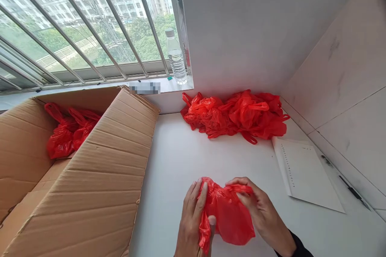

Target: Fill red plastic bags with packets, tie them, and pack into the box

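While fingers of both hands pinch a red bag (229, 213), white counter (181, 156) beneath barred window (84, 24).

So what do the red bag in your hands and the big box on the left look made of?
The red bag held by the left hand and right hand looks like thin glossy plastic film: it crumples and light shows through. The box looks like matte brown corrugated cardboard, ribbed on its flap.
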A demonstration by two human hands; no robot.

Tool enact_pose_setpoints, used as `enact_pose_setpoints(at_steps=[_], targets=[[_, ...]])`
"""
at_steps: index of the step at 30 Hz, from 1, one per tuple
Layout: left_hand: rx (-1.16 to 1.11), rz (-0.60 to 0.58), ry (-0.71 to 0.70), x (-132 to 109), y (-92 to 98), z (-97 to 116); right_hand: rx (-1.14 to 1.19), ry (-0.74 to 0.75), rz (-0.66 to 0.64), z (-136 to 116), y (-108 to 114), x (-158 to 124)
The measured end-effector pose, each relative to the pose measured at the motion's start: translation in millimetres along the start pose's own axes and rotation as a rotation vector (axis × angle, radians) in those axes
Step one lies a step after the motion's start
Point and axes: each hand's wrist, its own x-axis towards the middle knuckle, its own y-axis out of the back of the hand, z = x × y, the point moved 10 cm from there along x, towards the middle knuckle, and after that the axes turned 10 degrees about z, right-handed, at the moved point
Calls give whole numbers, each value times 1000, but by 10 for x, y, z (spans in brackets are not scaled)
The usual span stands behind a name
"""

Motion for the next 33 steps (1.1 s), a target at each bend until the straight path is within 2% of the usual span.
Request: enact_pose_setpoints(at_steps=[3, 5, 10, 14, 19, 21, 24, 27, 30, 33], targets=[[79, -32, -62, -111, -302, -31, -205, 134, -30, 116, -231, -94], [124, -19, -69, -207, -435, -117, -368, 247, -35, 235, -351, -150], [199, 19, -120, -384, -569, -248, -642, 412, -29, 530, -517, -226], [255, -28, -118, -410, -644, -295, -720, 436, -23, 674, -568, -229], [227, -49, -61, -388, -664, -338, -638, 345, -49, 726, -564, -199], [158, -47, 2, -347, -603, -365, -531, 254, -49, 664, -494, -178], [3, 6, 115, -217, -386, -366, -317, 114, 19, 480, -288, -148], [-88, 100, 172, -48, -89, -318, -148, 111, 90, 219, -86, -143], [-59, 171, 146, 62, 148, -300, -100, 155, 108, 60, 30, -154], [65, 202, 41, 62, 272, -360, -100, 39, 133, 189, 118, -153]])
